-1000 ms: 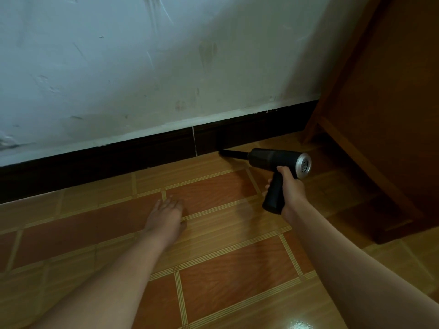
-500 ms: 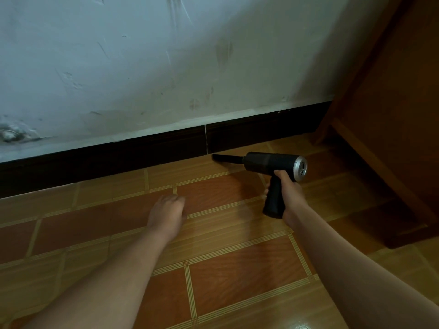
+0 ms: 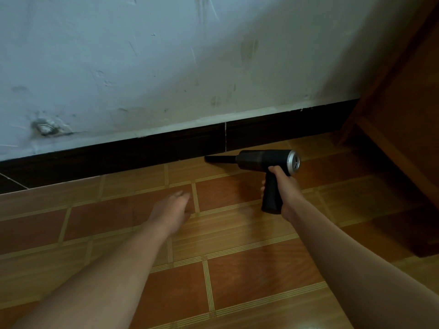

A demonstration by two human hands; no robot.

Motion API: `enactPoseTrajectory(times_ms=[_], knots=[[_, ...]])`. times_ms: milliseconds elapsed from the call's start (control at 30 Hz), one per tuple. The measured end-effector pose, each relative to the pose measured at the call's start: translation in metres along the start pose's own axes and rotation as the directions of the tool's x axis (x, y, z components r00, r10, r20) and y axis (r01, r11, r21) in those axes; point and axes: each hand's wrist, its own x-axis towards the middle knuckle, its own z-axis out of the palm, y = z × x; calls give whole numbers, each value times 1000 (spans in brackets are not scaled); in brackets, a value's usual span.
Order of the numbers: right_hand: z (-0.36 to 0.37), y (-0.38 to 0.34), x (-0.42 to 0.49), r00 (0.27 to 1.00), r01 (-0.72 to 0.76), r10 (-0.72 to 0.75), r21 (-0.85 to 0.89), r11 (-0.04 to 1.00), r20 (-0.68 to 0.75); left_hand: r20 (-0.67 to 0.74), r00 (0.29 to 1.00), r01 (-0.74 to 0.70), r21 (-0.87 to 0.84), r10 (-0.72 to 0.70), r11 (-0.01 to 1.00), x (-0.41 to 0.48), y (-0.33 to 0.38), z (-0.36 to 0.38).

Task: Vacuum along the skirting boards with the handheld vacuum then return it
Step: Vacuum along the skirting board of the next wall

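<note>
Head view, mid-task. The right hand (image 3: 286,186) was clenched around the pistol grip of the handheld vacuum (image 3: 266,162), fingers wrapped about the front of the grip and thumb side up against the underside of the barrel. The left hand (image 3: 172,210) lay released, palm down, on the tiled floor (image 3: 237,276); it grasped nothing, its fingers loosely extended toward the wall, though whether the palm bore weight could not be told.

Position of the tool: the barrel sat directly above the right fingers, its silver end cap just to the thumb side of the knuckles. The black crevice nozzle (image 3: 219,159) projected well beyond the fingertips, to the person's left, with its tip at or just beside the foot of the dark skirting board (image 3: 142,153), a little past the pale vertical joint in the board; actual contact could not be confirmed.

Orientation: the long axis of barrel and nozzle ran nearly level and roughly parallel to the board, converging on it slightly at the tip. The grip hung downward, toward the floor.

Progress, as a judgement: vacuuming appeared under way. The stretch of board beyond the nozzle tip, on the left hand's side, seemingly remained to be covered. The vacuum's return had not yet begun. A wooden furniture piece (image 3: 399,115) stood behind the right wrist.
</note>
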Motion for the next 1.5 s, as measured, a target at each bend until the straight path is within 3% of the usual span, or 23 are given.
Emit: enactPoseTrajectory(times_ms=[133,400,533,833,1000,1133,1300,1500], knots=[[23,-1,-4,998,8,-5,-42,999,68,6,999,45,14,-46,999,-13,-30,-14],[80,7,-28,985,-7,26,-107,994,171,49,997,37,250,-51,967,-63,-103,-41],[107,7,-42,981,51,-12,-197,979,196,137,987,30,341,-82,939,-85,-146,-45],[166,32,-77,988,31,-1,-193,981,156,144,977,128,193,-157,973,-84,-226,-46],[200,57,-85,992,-24,36,-99,995,121,233,967,75,128,-104,989,-68,-242,-28],[226,70,-88,992,-52,59,-60,997,112,202,979,0,62,-13,998,-54,-250,-12],[248,80,-91,994,-42,57,-149,988,98,152,985,-86,21,82,996,-50,-261,0],[279,77,-91,993,-43,67,-234,971,94,116,991,-61,-63,68,996,-57,-281,-2]])
